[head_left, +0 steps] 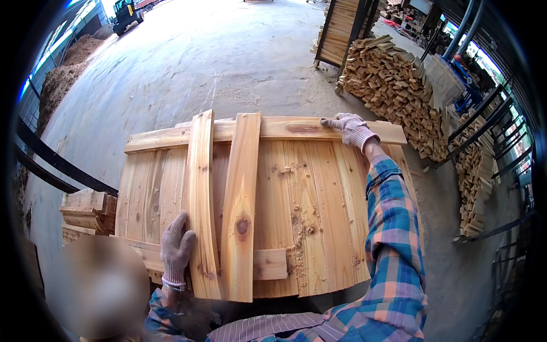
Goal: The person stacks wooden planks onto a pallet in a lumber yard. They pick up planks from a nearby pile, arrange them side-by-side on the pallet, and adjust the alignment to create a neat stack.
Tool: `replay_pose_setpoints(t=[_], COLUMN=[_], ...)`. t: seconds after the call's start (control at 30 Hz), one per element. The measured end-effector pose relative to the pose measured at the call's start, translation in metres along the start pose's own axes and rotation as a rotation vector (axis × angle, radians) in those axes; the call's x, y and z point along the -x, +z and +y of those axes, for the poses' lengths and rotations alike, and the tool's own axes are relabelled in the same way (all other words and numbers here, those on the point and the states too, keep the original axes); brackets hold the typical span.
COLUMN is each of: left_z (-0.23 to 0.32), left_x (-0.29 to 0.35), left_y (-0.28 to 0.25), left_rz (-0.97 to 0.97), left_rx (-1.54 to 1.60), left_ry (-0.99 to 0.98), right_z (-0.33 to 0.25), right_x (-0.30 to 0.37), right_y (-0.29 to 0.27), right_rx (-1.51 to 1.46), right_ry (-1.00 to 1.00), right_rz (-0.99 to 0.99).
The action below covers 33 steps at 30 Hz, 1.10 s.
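A stack of pale planks (319,211) lies in front of me, with knots and sawdust crumbs on top. A crosswise board (279,128) runs along its far edge. My right hand (352,130), in a knitted glove, grips this board right of centre, thumb on top and fingers bent over the far side. Two lengthwise planks, a left one (200,211) and a knotted right one (240,199), rest over the crosswise board. Against the left plank's near left edge is my gloved left hand (178,249), thumb and fingers apart. A shorter crosswise piece (270,264) passes beneath both planks.
More stacked wood (85,212) stands at left beside curved black bars (62,157). At right are a big heap of cut wood pieces (387,80) and a wheeled rack (342,31). A dark vehicle (126,16) is far off on the concrete floor (188,62). A blurred round shape (97,285) covers the lower left.
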<state>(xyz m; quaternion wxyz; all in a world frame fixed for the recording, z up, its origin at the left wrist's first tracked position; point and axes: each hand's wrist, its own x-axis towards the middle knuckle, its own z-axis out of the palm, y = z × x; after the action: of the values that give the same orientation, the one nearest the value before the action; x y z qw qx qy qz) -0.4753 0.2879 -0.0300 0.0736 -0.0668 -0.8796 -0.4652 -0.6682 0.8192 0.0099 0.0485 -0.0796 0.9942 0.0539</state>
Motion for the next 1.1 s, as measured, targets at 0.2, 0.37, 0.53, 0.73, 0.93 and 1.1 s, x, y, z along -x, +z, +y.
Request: replay_pose_setpoints(t=[0.2, 0.37, 0.53, 0.73, 0.93, 1.1], left_z=[-0.008, -0.005, -0.006, -0.007, -0.006, -0.013], left_x=[0.001, -0.001, -0.001, -0.002, -0.001, -0.005], left_y=[0.002, 0.009, 0.007, 0.001, 0.003, 0.007], left_rz=[-0.012, -0.059, -0.062, -0.019, -0.030, -0.039], left_rx=[0.193, 0.441, 0.417, 0.174, 0.174, 0.247], left_ry=[-0.081, -0.059, -0.038, 0.008, -0.048, -0.060], right_z=[-0.008, -0.107, -0.246, -0.233, -0.092, -0.103], right_x=[-0.020, 0.025, 0.073, 0.094, 0.192, 0.261], right_y=[0.028, 0.018, 0.021, 0.010, -0.049, -0.033], right_rx=[0.007, -0.137, -1.254, -1.490, -1.203, -0.364], right_ry=[0.019, 0.091, 0.123, -0.136, -0.026, 0.172], right_rz=[0.235, 0.352, -0.185, -0.041, -0.213, -0.332])
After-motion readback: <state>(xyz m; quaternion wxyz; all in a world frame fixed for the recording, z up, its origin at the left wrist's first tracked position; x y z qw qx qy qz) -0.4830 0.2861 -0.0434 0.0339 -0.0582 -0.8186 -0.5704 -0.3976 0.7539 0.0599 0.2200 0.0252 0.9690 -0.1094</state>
